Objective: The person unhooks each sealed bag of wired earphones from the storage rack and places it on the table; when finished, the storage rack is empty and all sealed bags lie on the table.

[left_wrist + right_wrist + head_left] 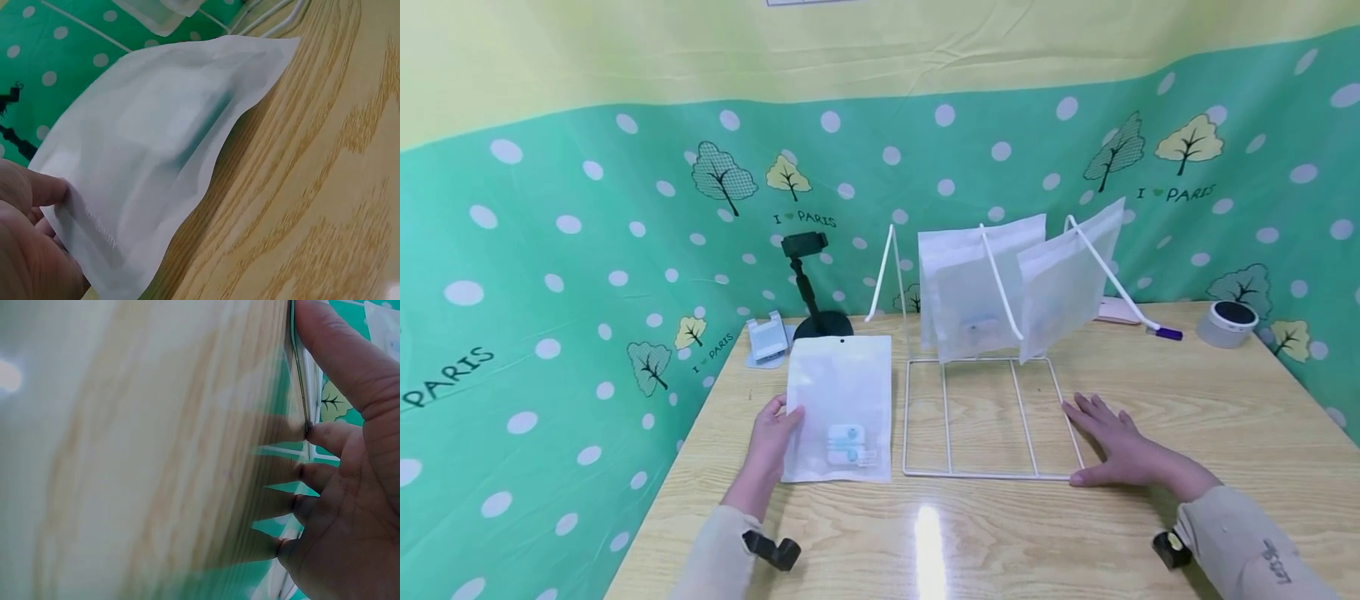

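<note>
A frosted white pouch (842, 400) with a small blue and white item (850, 444) inside lies on the wooden table (1210, 408). My left hand (777, 433) pinches its left edge. In the left wrist view the thumb of that hand (28, 244) lies on top of the pouch (162, 144), and that edge is lifted a little. To the right stands a white wire rack (985, 417) with two more pouches (977, 287) (1067, 279) leaning among its upright prongs. My right hand (1112, 442) lies flat beside the rack's right edge, fingers (325, 475) spread, thumb along the wire (299, 375).
A black phone stand (808, 287) and a small white holder (767, 337) stand at the back left. A tape roll (1225, 321), a purple-capped pen (1167, 333) and a pink item (1116, 310) lie at the back right. Green dotted cloth surrounds the table.
</note>
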{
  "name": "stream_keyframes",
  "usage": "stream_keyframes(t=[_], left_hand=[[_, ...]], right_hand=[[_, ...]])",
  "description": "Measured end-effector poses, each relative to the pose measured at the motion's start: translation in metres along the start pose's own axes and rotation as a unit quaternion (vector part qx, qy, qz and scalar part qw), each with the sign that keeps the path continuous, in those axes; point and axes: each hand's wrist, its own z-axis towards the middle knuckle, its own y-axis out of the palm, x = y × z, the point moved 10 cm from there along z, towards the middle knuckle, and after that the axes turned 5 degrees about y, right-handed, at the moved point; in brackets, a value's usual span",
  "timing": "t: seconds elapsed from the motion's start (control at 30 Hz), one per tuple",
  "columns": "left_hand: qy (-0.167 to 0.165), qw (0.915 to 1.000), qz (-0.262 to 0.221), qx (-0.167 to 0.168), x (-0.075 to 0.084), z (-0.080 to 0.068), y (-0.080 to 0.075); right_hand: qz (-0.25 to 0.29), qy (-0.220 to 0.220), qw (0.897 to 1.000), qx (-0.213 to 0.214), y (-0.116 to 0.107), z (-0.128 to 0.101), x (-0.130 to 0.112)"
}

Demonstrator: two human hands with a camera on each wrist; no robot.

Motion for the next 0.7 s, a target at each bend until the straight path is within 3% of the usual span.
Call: stream_keyframes(t=[0.17, 0.7], left_hand=[[-0.02, 0.9983, 0.053, 0.01, -0.007, 0.004, 0.006], [-0.023, 0.9907, 0.13, 0.034, -0.009, 0.007, 0.02]], right_hand=[[0.001, -0.006, 1.0, -0.001, 0.0, 0.0, 0.001], [-0.001, 0.008, 1.0, -0.005, 0.002, 0.0, 0.004]])
